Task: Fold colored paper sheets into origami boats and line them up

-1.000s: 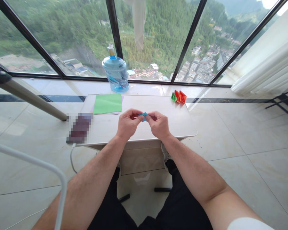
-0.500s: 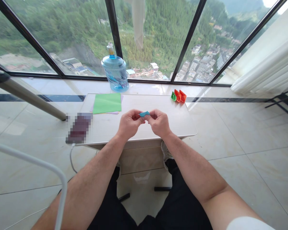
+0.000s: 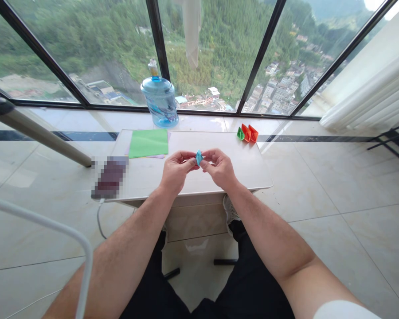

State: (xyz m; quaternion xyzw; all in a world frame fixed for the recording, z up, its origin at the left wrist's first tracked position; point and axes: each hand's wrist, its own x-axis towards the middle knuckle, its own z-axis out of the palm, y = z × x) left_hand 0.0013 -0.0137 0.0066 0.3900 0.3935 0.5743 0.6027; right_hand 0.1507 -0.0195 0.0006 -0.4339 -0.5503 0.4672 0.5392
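Note:
A small piece of folded blue paper (image 3: pixel 199 158) is pinched between both hands above the near part of the white table (image 3: pixel 216 181). My left hand (image 3: pixel 177 168) grips its left side with thumb and fingers. On the opposite side, my right hand (image 3: pixel 221 167) holds it the same way. The paper stands upright as a narrow, pointed shape, and its edges are partly covered by fingertips. At the table's far right corner sit folded paper pieces, one green (image 3: pixel 240 134) and two red-orange (image 3: pixel 249 133).
Green paper sheets (image 3: pixel 148 143) lie at the table's back left, with a purplish sheet under them. A blurred-out dark object (image 3: pixel 109 178) with a cable rests at the left edge. A blue water jug (image 3: pixel 159 102) stands behind the table by the window. A white curved tube (image 3: pixel 76 235) crosses the lower left.
The blue paper has turned from a flat, sideways strip to an upright, pointed shape between the fingers. Both hands have shifted only slightly.

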